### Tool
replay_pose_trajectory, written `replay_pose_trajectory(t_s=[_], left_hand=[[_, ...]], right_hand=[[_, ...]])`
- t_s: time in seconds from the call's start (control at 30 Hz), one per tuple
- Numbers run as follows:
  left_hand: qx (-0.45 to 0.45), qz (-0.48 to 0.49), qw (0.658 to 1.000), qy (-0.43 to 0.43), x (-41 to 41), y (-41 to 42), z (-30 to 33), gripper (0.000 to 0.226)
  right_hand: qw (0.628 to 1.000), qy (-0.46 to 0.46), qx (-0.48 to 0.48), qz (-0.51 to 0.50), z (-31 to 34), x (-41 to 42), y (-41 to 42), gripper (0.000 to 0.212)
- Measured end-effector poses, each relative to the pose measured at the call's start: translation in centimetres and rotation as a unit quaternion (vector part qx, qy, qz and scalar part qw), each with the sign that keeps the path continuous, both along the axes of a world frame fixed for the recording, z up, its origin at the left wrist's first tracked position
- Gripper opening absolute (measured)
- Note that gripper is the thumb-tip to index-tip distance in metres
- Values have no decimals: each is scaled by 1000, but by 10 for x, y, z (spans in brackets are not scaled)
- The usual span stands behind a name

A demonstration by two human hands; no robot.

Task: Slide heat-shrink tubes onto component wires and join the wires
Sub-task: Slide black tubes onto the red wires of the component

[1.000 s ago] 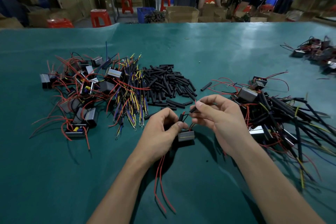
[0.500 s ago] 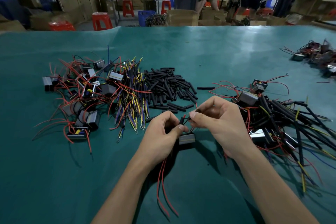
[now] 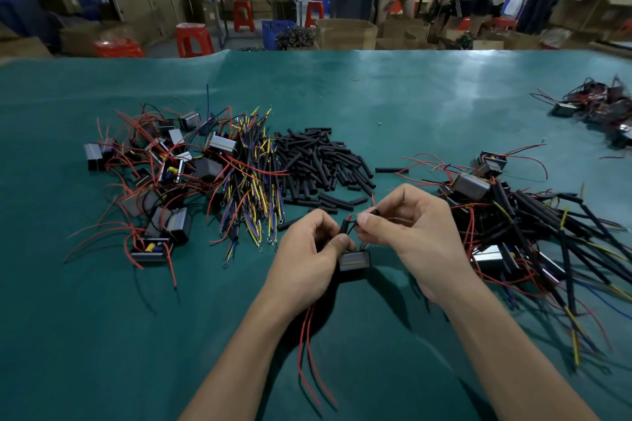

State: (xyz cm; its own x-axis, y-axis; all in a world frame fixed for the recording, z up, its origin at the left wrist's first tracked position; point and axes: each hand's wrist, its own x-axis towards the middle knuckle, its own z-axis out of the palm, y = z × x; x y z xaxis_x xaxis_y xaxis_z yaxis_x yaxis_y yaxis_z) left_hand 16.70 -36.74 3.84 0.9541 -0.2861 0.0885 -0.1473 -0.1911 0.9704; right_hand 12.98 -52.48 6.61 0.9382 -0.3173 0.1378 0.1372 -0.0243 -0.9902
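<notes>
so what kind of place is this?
Likely a small electronics assembly workshop: pile of short black heat-shrink tubes on a green-covered worktable, heaps of red-wired box components, brown cardboard cartons behind.

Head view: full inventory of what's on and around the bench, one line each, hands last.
Table: one, teal cover, fills the view.
Component boxes with red leads: a pile, grey and black, far left.
Wire bundle: many, yellow, blue and black, right of that pile.
Heat-shrink tubes: a heap, black, centre.
Stray tube: one, black, right of the heap.
Sleeved assemblies: a pile, black sleeves, red wires, right.
Second pile: dark parts, far right.
Stools: several, red, behind the table.
Cardboard boxes: several, brown, background.
People: several, standing, background.
Held component: one, black, red leads hanging, between the hands.
Left hand: grips the component's wires.
Right hand: pinches a black tube.
</notes>
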Motion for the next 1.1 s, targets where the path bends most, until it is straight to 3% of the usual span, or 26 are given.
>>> replay_pose_trajectory(t_s=[0.23, 0.4, 0.63, 0.8, 0.97, 1.1], left_hand=[[-5, -15, 1000, -16, 0, 2, 2, 14], [-14, -23, 1000, -15, 0, 4, 2, 16], [-6, -37, 999, -26, -1, 4, 4, 17], [-4, -52, 998, -42, 0, 5, 4, 17], [-20, -60, 998, -26, 0, 7, 4, 20], [-31, -54, 998, -15, -1, 6, 4, 18]], right_hand=[[998, 17, 67, -9, -4, 2, 2, 22], [999, 18, -23, -29, -6, 3, 2, 24], [998, 41, 48, -14, -7, 2, 0, 23], [997, -12, -74, -14, -5, 3, 4, 25], [996, -3, 75, 43, -5, 2, 2, 24], [997, 10, 53, 58, -5, 2, -2, 24]])
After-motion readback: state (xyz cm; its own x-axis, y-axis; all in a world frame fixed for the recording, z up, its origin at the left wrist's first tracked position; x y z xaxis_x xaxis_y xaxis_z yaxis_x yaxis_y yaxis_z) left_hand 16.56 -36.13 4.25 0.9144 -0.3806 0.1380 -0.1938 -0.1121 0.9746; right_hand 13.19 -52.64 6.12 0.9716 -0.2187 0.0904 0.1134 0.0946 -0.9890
